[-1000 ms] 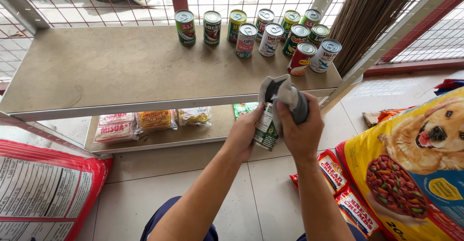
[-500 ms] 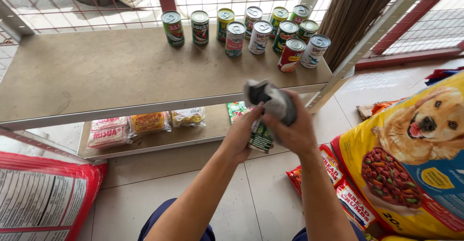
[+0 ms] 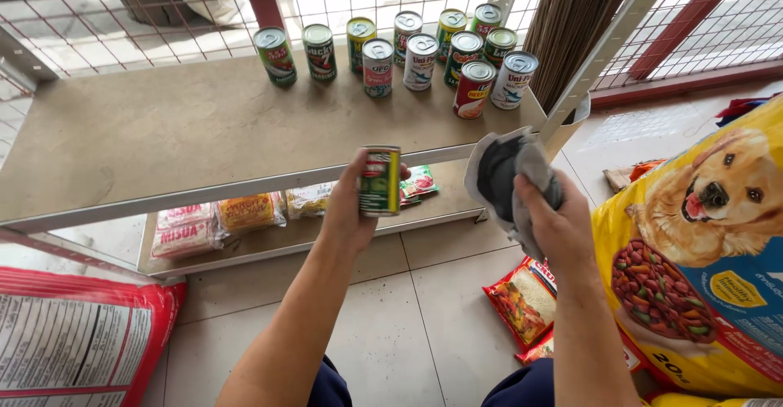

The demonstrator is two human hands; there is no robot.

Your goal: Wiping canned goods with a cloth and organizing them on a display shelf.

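On the floor, far left of the shelf (image 3: pixel 204 121), a red and white sack (image 3: pixel 73 338) is lying flat. On the lower board under the shelf, flat noodle and snack packets (image 3: pixel 216 215) are sitting in a row.

The left hand (image 3: pixel 351 207) is gripping an upright green-labelled can (image 3: pixel 380 181), fingers wrapped round its back and thumb side, holding it just in front of the shelf's front edge and clear of it. A second ago this can was pressed against the cloth, both hands bunched together; now the hands are standing well apart, so the rubbing of this can appears to be over, and the can is facing the shelf on its own.

Behind it, toward the back right of the shelf, a cluster of cans (image 3: pixel 424 52) is standing upright in loose rows against the wire mesh, unchanged apart from the camera drifting.

The right hand (image 3: pixel 555 223) is closing round a crumpled grey cloth (image 3: pixel 510 174), bunching it in the palm just right of the shelf's front corner post. Further right of the shelf, a large yellow pet-food bag (image 3: pixel 701 252) with a dog picture is leaning on the tiled floor, with smaller red packets (image 3: pixel 522 301) lying beside it.
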